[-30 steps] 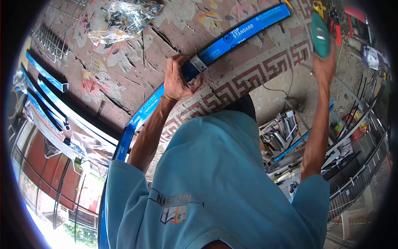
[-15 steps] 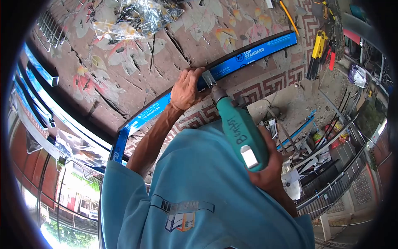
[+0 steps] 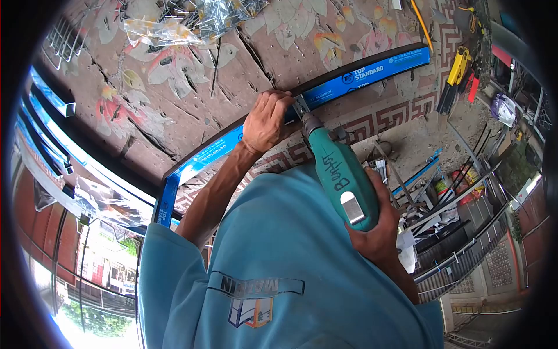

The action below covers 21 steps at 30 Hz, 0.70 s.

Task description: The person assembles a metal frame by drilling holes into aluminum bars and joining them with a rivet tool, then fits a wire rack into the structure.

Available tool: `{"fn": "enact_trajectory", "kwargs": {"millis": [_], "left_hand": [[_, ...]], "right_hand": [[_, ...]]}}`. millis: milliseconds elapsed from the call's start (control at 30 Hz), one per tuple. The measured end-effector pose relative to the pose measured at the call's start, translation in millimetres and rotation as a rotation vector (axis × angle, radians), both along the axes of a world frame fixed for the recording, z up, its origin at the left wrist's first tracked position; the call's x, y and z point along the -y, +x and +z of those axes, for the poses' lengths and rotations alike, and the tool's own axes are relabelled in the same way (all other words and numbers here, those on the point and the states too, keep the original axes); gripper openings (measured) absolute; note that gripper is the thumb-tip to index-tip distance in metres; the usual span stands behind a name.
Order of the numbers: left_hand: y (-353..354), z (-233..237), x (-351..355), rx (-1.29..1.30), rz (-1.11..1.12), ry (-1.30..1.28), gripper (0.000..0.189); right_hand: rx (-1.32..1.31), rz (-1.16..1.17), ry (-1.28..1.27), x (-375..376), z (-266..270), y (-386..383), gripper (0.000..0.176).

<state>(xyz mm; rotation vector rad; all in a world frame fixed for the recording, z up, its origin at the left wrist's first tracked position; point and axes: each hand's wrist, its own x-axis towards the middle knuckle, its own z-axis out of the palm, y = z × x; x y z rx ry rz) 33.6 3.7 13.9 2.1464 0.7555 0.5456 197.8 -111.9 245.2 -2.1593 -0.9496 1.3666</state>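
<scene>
A long blue-wrapped bar (image 3: 372, 71) marked TOP STANDARD lies across the worn, flower-patterned surface (image 3: 174, 75). My left hand (image 3: 268, 121) is wrapped round the bar near its middle, beside a small metal bracket (image 3: 299, 106). In my right hand (image 3: 381, 224) is a green power drill (image 3: 343, 174), gripped at its rear. The drill's chuck points at the bracket, close to my left fingertips; whether the bit touches it is too small to tell. At its lower left end the bar meets another blue-wrapped piece (image 3: 167, 200).
Plastic bags of screws (image 3: 197, 23) lie at the top. A yellow and black tool (image 3: 455, 78) and an orange pencil-like rod (image 3: 422, 26) are at the upper right. More blue-wrapped bars (image 3: 52, 125) stand at the left. Metal scraps (image 3: 442, 218) are piled at the lower right.
The view has shifted slightly, with the bar's far end now further right. The drill is a little more upright; both hands keep their holds.
</scene>
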Motion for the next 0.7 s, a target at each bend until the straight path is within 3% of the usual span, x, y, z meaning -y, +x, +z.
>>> {"fn": "enact_trajectory", "kwargs": {"millis": [333,400,533,633,700], "left_hand": [[0,2,-8,0.101,-0.015,-0.102,0.055],[-4,3,-4,0.091,-0.025,-0.101,0.055],[-4,3,-6,0.079,-0.034,-0.141,0.052],[-4,6,-9,0.066,-0.031,-0.145,0.051],[-4,6,-8,0.050,-0.034,-0.147,0.051]], "right_hand": [[0.163,0.189,-0.091,-20,8,-9,0.076],[0.185,0.221,-0.080,-20,10,-12,0.087],[0.173,0.134,-0.092,-26,9,-17,0.086],[0.232,0.261,-0.003,-24,8,-18,0.082],[0.248,0.290,-0.076,-29,10,-17,0.070]]}}
